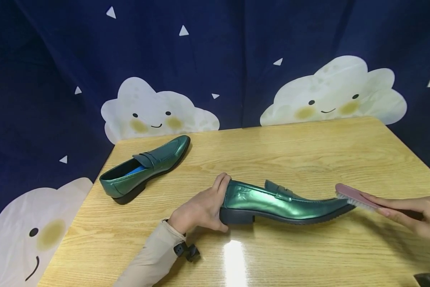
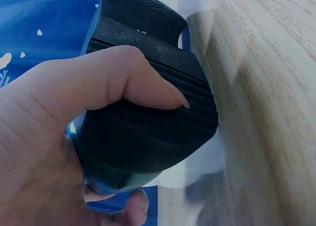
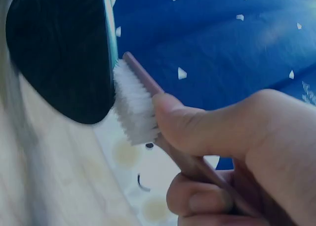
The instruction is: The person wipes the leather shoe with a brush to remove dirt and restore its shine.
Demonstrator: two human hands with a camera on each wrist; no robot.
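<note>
A shiny green loafer (image 1: 272,202) with a black sole is held off the table by its heel, toe toward the right. My left hand (image 1: 206,205) grips that heel from behind. In the left wrist view the thumb lies across the black heel block (image 2: 148,122), while other fingers wrap the far side. My right hand (image 1: 421,217) pinches a pink-backed brush (image 1: 358,198) by its handle. Its white bristles (image 3: 133,107) point at the toe and appear to touch it. The dark sole (image 3: 59,53) fills the upper left of the right wrist view.
A second green loafer (image 1: 150,165) with a blue insole stands at the back left of the wooden table (image 1: 290,151). Behind the table hangs a dark blue curtain (image 1: 229,52) with smiling clouds. A small dark object (image 1: 428,279) shows at the bottom right corner.
</note>
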